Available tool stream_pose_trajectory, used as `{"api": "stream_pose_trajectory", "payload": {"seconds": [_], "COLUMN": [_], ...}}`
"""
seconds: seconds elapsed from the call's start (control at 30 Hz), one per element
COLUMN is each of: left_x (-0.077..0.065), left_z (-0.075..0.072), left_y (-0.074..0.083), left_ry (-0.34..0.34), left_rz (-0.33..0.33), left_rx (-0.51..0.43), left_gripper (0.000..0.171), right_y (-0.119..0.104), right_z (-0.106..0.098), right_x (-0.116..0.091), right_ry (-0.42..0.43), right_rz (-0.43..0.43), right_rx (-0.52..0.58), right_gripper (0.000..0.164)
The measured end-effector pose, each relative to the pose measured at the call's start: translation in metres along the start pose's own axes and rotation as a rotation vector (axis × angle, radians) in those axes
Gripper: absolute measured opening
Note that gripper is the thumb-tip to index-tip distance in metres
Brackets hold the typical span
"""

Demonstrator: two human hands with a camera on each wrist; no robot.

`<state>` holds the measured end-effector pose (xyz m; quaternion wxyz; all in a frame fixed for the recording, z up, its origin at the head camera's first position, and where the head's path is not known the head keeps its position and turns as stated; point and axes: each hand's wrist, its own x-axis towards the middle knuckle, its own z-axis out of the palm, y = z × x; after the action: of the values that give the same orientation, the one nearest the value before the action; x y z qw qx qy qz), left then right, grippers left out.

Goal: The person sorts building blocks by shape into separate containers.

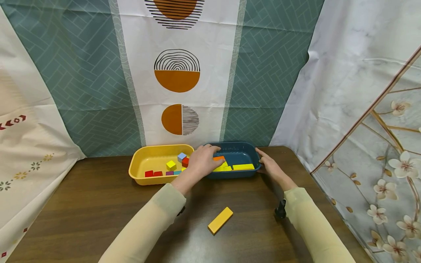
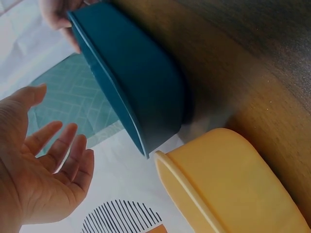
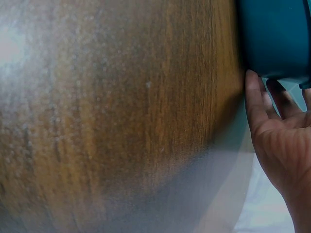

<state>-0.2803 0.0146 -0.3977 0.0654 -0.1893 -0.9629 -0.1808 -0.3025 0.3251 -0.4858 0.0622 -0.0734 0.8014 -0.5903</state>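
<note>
My left hand [image 1: 203, 159] hovers over the left end of a blue plastic bin [image 1: 243, 175], its fingers loosely bent. In the left wrist view that hand [image 2: 53, 170] appears apart from the bin, with nothing in its palm. Yellow blocks [image 1: 243, 167] and an orange block [image 1: 218, 158] lie inside the bin, partly hidden by the left hand. At the bin's right end, my right hand [image 1: 273, 168] touches the outer wall. The right wrist view shows its fingers [image 3: 255, 99] fairly straight against that end.
A yellow bin [image 1: 139, 162] stands left of the blue one, holding several small coloured blocks such as a yellow cube [image 1: 171, 165]. One yellow-orange block [image 1: 220, 220] lies on the brown table [image 1: 82, 212] nearer me. Patterned curtain cloth [image 1: 92, 128] hangs behind the bins.
</note>
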Motion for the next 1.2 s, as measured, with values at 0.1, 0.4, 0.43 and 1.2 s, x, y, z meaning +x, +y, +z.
{"api": "stream_pose_trajectory", "payload": {"seconds": [0.1, 0.4, 0.43, 1.2], "left_x": [-0.002, -0.01, -0.012, -0.055], "left_z": [-0.002, -0.008, -0.008, -0.025], "left_y": [0.0, 0.005, 0.005, 0.013], "left_ry": [0.005, 0.013, 0.014, 0.024], "left_rz": [0.003, 0.032, 0.04, 0.192], "left_rx": [-0.014, -0.037, -0.038, -0.065], "left_gripper": [0.054, 0.053, 0.052, 0.051], "right_y": [0.0, 0.001, 0.002, -0.001], "right_z": [0.0, -0.001, -0.001, -0.001], "right_x": [0.0, 0.0, 0.0, 0.0], "right_ry": [-0.001, 0.002, 0.001, -0.015], "right_rz": [0.0, -0.001, -0.002, 0.003], "right_rx": [0.015, -0.012, -0.015, 0.004], "right_gripper": [0.061, 0.061, 0.061, 0.061]}}
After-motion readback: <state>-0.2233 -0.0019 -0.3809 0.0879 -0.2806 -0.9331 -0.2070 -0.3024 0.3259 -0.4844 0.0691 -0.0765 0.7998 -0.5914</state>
